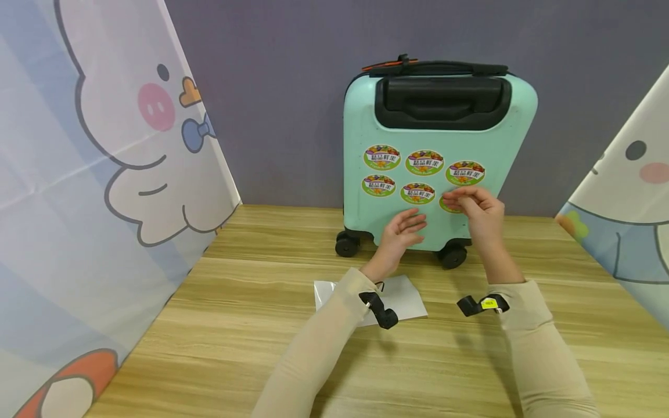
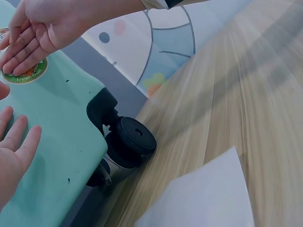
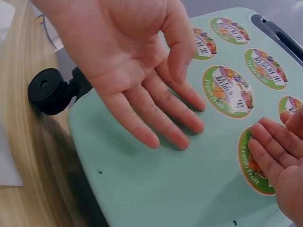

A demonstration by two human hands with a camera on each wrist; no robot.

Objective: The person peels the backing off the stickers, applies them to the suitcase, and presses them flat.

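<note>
A mint-green suitcase point(image 1: 360, 212) stands upright, with oval fruit stickers point(image 1: 425, 163) in two rows on its front. My right hand point(image 1: 478, 210) lays its fingers on the lower right sticker point(image 2: 40, 74), covering much of it. Those fingers point(image 3: 271, 147) look nearly straight against the sticker. My left hand point(image 1: 401, 237) is spread palm-up at the lower front of the suitcase, below the middle sticker point(image 1: 417, 193), and holds nothing. In the right wrist view the left hand point(image 3: 142, 80) shows large, its fingers relaxed and close over the green shell.
White paper point(image 1: 405, 296) lies on the wooden table point(image 1: 235, 302) under the left forearm. Black wheels point(image 1: 452, 255) carry the suitcase, and a black handle point(image 1: 444, 98) is recessed near its top. A grey wall point(image 1: 261, 104) stands behind; cartoon-printed sheets point(image 1: 120, 191) flank both sides.
</note>
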